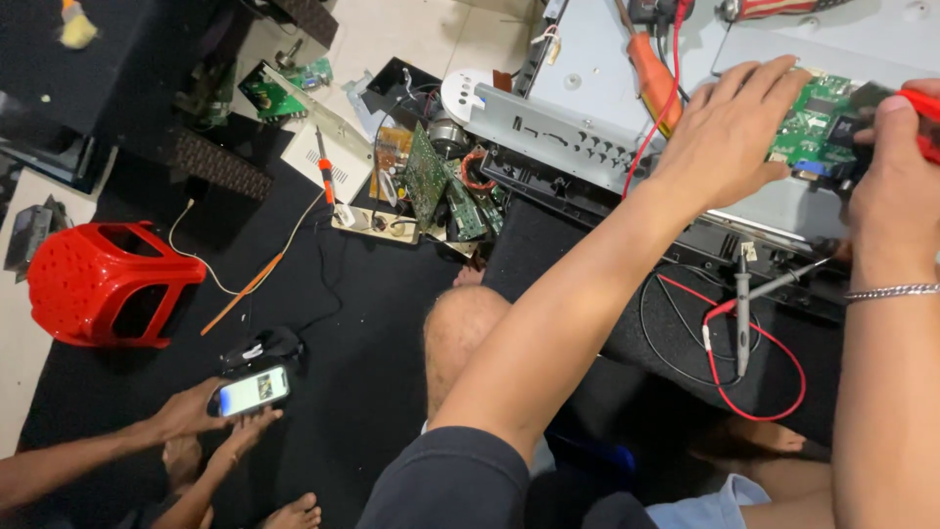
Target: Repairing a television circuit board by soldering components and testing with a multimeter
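Left hand (729, 132): fingers spread, resting on green circuit board (818, 122). Right hand (891, 162): fingers pinching red probe (920, 103) over board. Grey metal chassis (607, 69) beneath.

Even indoor light, soft shadows (edges perhaps slightly warped).

Both hands (729, 127) (896, 157) rest on a green circuit board (818, 122).

green circuit board (821, 122) | populated with chips and a blue connector at its lower edge | lying flat on grey metal chassis (597, 69) | upper right, partly covered by hands
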